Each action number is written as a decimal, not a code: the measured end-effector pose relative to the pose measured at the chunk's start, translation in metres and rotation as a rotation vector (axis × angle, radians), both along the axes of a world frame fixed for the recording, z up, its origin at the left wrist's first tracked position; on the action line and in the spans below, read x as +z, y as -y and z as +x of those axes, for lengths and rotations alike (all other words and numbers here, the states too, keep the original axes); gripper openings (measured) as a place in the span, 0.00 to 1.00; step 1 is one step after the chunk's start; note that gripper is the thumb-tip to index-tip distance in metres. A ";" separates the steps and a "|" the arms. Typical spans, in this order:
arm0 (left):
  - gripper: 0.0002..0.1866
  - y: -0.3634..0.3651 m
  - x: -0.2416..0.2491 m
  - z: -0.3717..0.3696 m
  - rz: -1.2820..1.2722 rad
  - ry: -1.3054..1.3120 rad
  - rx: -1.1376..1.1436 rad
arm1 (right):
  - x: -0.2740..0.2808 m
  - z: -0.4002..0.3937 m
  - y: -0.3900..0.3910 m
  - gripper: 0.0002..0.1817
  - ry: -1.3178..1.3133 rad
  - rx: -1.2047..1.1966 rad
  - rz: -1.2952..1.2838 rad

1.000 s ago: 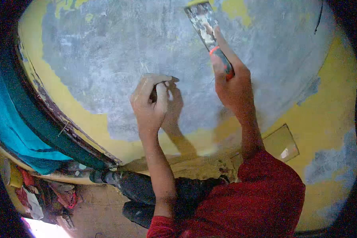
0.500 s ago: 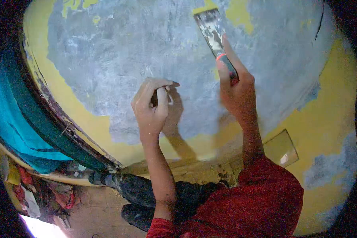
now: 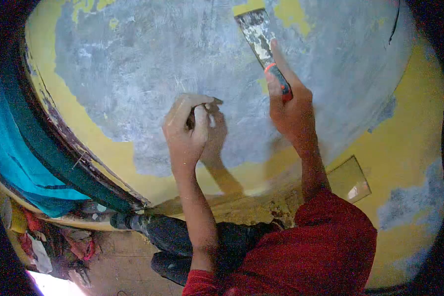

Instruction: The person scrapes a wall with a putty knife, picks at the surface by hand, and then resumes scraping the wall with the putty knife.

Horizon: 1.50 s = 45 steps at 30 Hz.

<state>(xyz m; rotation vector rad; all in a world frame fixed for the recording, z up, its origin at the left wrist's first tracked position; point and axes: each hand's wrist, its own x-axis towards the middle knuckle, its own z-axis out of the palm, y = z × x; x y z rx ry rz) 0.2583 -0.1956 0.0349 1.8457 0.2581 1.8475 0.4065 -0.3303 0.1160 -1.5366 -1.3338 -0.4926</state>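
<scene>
In the head view, little had changed over the last second. The right hand (image 3: 292, 103) and the scraper (image 3: 262, 49) had shifted slightly, but marks on the wall (image 3: 133, 74) had shifted with them, so much of that seemed to be the camera's own movement. The blade's edge remained beside the yellow patch (image 3: 244, 6) near the top of the view, which suggested that work was staying at that one spot.

The right grip was closed around the scraper's dark and red handle (image 3: 282, 85), one finger stretched along the blade, which was spotted with pale residue. The scraper lay tilted against the mottled grey part of the wall.

The left hand (image 3: 182, 123) had kept its curled pose in front of the wall, its shadow just beside it. Its grip was bent inward around a dark hollow; whether it pinched anything could not be told.

As for containers, a yellow object (image 3: 18, 220) stood by a jumbled heap (image 3: 79, 241) at lower left; whether it was a container, and what it held, was too blurred to tell. A blue cloth (image 3: 34, 153) lay above the heap.
</scene>
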 end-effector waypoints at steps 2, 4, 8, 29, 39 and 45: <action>0.10 -0.004 0.001 0.001 0.072 -0.006 0.043 | 0.004 -0.004 0.011 0.27 -0.197 -0.073 -0.259; 0.10 -0.005 0.004 -0.002 0.053 -0.012 0.056 | 0.004 0.003 -0.004 0.27 -0.051 -0.014 -0.109; 0.10 -0.001 0.003 0.004 0.068 -0.004 0.044 | 0.009 0.007 -0.015 0.26 0.122 -0.036 0.040; 0.12 -0.001 0.003 0.004 -0.009 -0.032 0.003 | -0.029 0.013 -0.017 0.31 0.065 0.053 0.047; 0.11 0.001 0.008 0.009 0.032 -0.001 0.018 | -0.010 0.021 -0.011 0.28 0.206 -0.211 -0.119; 0.10 -0.005 0.003 0.007 -0.001 0.015 0.013 | -0.018 0.012 0.002 0.27 0.168 -0.076 -0.033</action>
